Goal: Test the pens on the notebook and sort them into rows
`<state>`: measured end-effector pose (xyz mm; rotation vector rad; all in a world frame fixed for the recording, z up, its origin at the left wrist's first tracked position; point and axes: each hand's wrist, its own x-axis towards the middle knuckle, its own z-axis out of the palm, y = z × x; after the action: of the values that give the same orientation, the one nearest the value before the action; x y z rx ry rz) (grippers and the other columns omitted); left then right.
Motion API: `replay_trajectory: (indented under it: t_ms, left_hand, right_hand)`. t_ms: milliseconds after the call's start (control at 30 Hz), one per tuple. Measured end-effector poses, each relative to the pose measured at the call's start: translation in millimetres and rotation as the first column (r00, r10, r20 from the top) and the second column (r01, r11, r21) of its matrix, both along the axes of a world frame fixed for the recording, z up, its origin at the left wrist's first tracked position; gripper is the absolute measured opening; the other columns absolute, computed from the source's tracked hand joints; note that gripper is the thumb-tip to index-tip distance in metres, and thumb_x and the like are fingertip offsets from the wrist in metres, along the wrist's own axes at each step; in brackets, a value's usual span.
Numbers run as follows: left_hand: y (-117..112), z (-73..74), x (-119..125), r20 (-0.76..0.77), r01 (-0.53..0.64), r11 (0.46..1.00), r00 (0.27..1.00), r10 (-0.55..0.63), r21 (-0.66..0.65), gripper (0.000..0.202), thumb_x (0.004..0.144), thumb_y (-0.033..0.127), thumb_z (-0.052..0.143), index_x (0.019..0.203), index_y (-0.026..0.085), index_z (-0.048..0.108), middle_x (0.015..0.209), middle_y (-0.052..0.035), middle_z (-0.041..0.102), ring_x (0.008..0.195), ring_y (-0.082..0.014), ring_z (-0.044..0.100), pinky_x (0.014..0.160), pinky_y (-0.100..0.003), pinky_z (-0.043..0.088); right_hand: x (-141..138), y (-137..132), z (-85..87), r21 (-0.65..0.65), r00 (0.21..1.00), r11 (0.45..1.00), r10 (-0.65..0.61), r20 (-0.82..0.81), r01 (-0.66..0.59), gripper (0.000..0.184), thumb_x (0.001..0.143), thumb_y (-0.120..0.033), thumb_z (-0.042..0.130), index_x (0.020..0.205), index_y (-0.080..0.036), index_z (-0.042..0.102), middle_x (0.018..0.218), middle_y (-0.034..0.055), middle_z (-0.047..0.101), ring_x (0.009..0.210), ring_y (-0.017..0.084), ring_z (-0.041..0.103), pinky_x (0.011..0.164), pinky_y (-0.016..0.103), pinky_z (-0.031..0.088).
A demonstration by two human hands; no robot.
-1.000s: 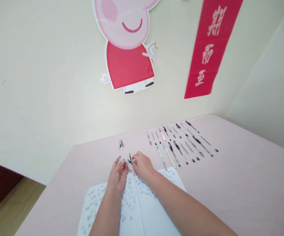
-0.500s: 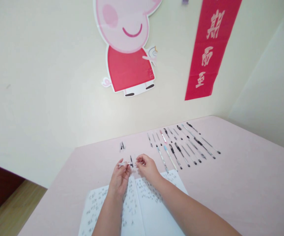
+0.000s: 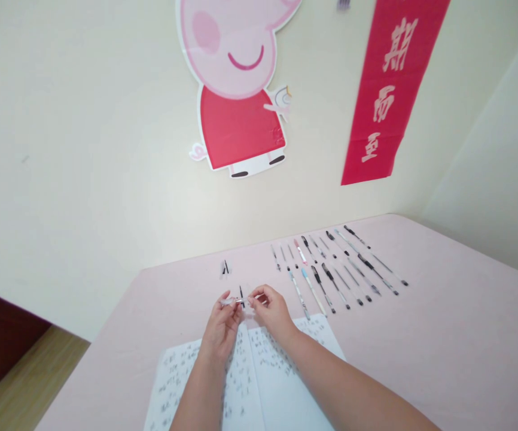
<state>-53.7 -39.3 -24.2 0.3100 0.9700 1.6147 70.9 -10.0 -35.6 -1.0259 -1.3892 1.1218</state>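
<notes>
My left hand is closed on a clear pen barrel, held sideways between thumb and fingers. Close to the barrel's right end, my right hand has its thumb and fingers pinched together. What this pinch holds is too small and pale to make out. Just beyond my fingertips a thin black pen part lies on the table, partly hidden by the left fingers. Below both wrists is an open notebook with handwriting on its pages.
Two rows of pens and loose pen parts lie on the pink table to the right. A small group of black and clear pieces sits farther back on the left. Behind the table rises a wall with a pig cutout and a red banner.
My right hand has come slightly closer to the barrel's end, so the gap between my hands is smaller. The whole view has shifted a little.
</notes>
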Motion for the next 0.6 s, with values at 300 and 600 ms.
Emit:
replay_trajectory:
  t_ms: [300, 600]
  left_hand:
    - [-0.4, -1.1, 0.6, -0.046, 0.041, 0.998, 0.998, -0.039, 0.043, 0.03, 0.07, -0.003, 0.059, 0.094, 0.016, 0.058, 0.072, -0.0011, 0.065, 0.061, -0.0078, 0.063, 0.061, -0.016, 0.054]
    - [-1.0, -7.5, -0.4, -0.205, 0.085, 0.996, 0.976, -0.079, 0.019, 0.035, 0.056, 0.017, 0.078, 0.086, 0.017, 0.06, 0.076, 0.0002, 0.066, 0.068, -0.0089, 0.063, 0.063, -0.017, 0.05]
  right_hand:
    - [-0.4, 2.5, -6.9, 0.089, 0.998, 0.995, -0.051, 0.042, 0.047, 0.01, 0.074, -0.024, 0.058, 0.074, -0.016, 0.065, 0.073, 0.0034, 0.065, 0.067, 0.015, 0.059, 0.062, 0.025, 0.046]
    - [1.7, 2.9, -5.6, 0.121, 0.995, 0.989, -0.088, 0.037, 0.083, 0.014, 0.076, -0.024, 0.056, 0.074, -0.016, 0.067, 0.07, 0.0031, 0.065, 0.064, 0.014, 0.057, 0.059, 0.024, 0.045]
